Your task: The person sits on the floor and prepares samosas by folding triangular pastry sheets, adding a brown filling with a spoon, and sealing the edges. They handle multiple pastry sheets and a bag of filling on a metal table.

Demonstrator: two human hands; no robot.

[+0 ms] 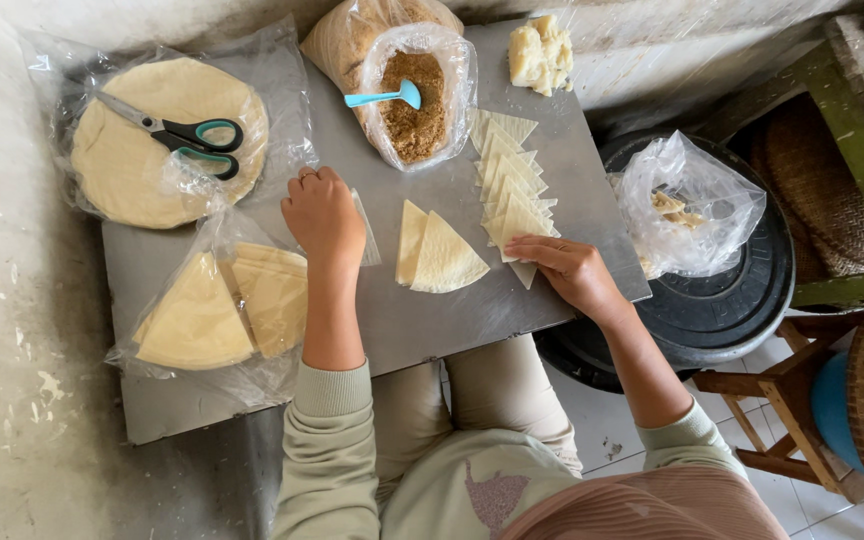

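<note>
Both hands rest on the tabletop (432, 310): left hand (324, 215) curled shut near its middle, right hand (570, 268) flat and open, fingers touching the row of triangle wrappers (508, 185) by the right edge.

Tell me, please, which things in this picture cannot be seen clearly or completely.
- Head view: what the left hand grips is mostly hidden by its fingers; only a thin pale edge shows.
- Contents of the crumpled clear bag on the dark round lid are blurred by the plastic.
- The stack under the right hand: its fingers cover the lowest triangular sheets.
</note>
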